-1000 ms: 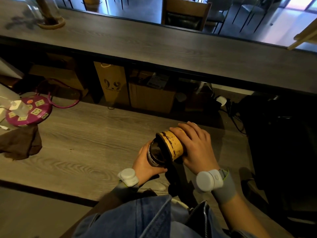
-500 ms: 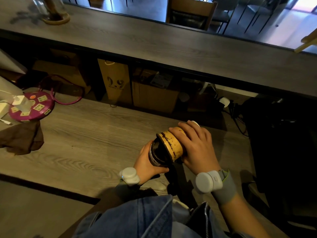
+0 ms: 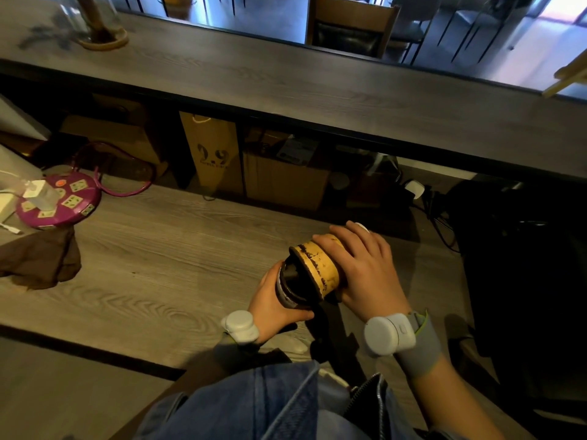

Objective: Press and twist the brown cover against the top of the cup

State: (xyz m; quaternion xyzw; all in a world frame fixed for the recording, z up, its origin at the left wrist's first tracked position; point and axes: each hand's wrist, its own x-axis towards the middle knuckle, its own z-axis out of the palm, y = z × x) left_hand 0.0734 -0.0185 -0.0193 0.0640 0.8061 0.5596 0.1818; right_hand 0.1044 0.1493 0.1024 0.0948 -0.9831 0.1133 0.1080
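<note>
Surface (image 3: 152, 281): grey wood grain, power strip (image 3: 58, 200) and brown cloth (image 3: 38, 262) far left.
Yellow can (image 3: 320, 269): tilted above surface, between both hands.
Left hand (image 3: 273, 301): gripping can's dark open end.
Right hand (image 3: 365, 268): wrapped over can's body.

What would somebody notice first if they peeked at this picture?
Probably the stained yellow cylinder in the middle, gripped by the right hand, while the left hand holds the dark round part at its end. Next, the purple round power strip at the far left of the wooden counter.
</note>
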